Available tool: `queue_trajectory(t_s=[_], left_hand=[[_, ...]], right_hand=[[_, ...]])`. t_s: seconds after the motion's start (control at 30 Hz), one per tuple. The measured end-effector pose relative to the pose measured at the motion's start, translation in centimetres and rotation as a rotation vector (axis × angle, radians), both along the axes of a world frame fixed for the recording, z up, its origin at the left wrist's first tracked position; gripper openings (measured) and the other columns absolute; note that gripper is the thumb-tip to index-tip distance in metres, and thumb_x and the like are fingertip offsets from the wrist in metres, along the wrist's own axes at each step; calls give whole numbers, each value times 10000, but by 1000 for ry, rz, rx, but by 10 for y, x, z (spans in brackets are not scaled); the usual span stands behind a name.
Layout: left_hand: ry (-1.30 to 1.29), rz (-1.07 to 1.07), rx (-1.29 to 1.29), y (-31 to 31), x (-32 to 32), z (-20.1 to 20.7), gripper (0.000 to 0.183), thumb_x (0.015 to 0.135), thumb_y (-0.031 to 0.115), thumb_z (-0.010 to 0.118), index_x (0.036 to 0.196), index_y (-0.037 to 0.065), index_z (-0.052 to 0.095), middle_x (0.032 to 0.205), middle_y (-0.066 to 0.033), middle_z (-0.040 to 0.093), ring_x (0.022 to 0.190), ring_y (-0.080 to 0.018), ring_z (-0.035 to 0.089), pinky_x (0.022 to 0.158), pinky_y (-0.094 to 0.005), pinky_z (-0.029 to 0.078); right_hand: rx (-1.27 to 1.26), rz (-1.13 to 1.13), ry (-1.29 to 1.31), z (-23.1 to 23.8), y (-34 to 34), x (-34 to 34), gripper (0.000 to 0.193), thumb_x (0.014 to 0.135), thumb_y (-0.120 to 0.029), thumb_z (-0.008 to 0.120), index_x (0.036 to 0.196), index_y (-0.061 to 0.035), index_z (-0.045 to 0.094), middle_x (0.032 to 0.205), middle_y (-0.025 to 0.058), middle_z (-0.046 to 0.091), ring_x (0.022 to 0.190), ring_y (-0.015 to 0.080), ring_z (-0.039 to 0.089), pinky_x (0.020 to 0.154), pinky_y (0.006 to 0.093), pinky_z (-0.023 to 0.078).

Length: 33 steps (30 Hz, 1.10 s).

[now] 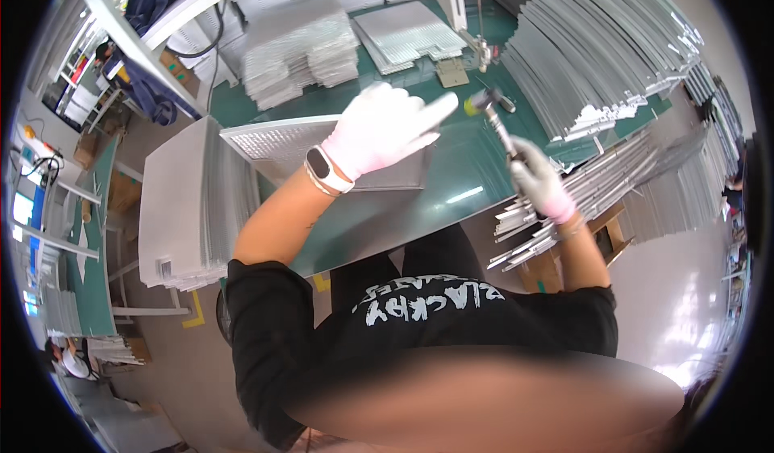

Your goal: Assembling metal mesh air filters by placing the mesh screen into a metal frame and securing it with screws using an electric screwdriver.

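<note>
Green tabletop (468, 171) bears panel stacks (592, 50) flanking the hammer (497, 125).

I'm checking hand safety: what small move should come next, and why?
Probably draw the white-gloved left hand back slightly before any swing: in this view it points toward the yellow-and-black-headed hammer gripped in the white-gloved right hand.
</note>
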<state>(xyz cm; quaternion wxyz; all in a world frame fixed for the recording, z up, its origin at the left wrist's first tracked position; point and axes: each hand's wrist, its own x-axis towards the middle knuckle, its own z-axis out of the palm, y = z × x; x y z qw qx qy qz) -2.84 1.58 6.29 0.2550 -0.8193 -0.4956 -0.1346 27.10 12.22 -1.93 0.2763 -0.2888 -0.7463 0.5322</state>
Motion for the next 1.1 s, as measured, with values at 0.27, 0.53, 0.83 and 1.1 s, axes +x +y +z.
queue_trajectory(t_s=[0.27,0.53,0.83,1.1], left_hand=[[-494,358,470,20,38,-46,704,665,343,760,1267,29,573,628,-7,510,641,-204,499,721,-388,382],[-470,278,633,28,34,-61,678,664,293,749,1252,11,564,654,-2,496,635,-201,477,719,-390,372],[-459,221,286,4,26,-35,763,700,320,796,1339,26,501,778,-60,564,728,-242,547,735,-404,421],[-422,143,156,-9,14,-27,666,772,196,758,1365,46,495,912,-63,666,835,-250,622,807,-400,462]], right_hand=[[637,-4,459,125,-16,1,644,967,15,346,1559,-57,103,887,92,569,574,50,449,523,171,412],[785,36,94,134,-15,0,541,944,5,483,1474,2,371,887,84,604,618,105,513,606,250,472],[945,87,8,113,-16,-6,518,921,16,541,1430,-1,446,881,84,617,681,156,569,679,282,505],[401,-199,660,12,-48,-30,572,955,-33,389,1504,13,235,811,64,533,601,118,464,570,228,435]])
